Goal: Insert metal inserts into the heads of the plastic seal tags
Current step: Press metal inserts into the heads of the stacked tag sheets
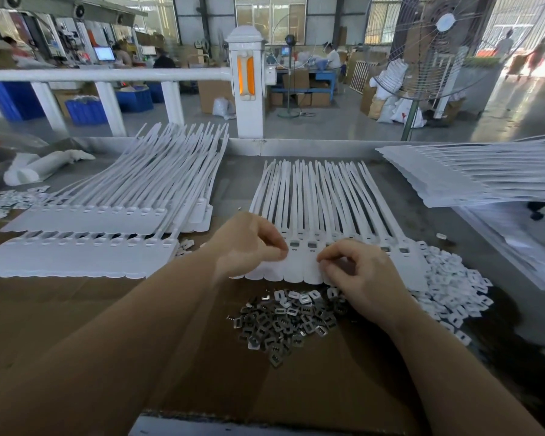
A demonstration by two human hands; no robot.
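A wide factory hall with a grey concrete floor, a white railing (107, 75) and a large wire-caged standing fan (447, 42) lies behind a workbench whose near part is covered by flat brown cardboard (328, 388). Far to the left of the hands, two finished strips of white plastic seal tags (85, 256) lie stacked and overlapped, smooth flat flags toward the person and long thin tails fanning away toward the railing. The left hand (252, 243) rests on the left end of the working strip of seal tags (299, 265), its fingers curled and thumb and fingertips pinched at the flag just below the heads; whether something small sits in that pinch cannot be told. Between the two hands, several square heads on this strip already show dark grey metal set into their openings. The right hand (359, 278) lies across the strip's right part, fingers curled, thumb and forefinger pinched together over the flags; whether it holds an insert cannot be told. Just nearer the person than both hands, a loose heap of metal inserts (283, 322) sits on the cardboard: small, shiny grey, squarish stamped pieces with slots. To the right of the right hand spreads a heap of small white plastic caps (447, 287), rectangular with a window. Farther right and beyond, another stack of white tag strips (469, 177) lies flat.
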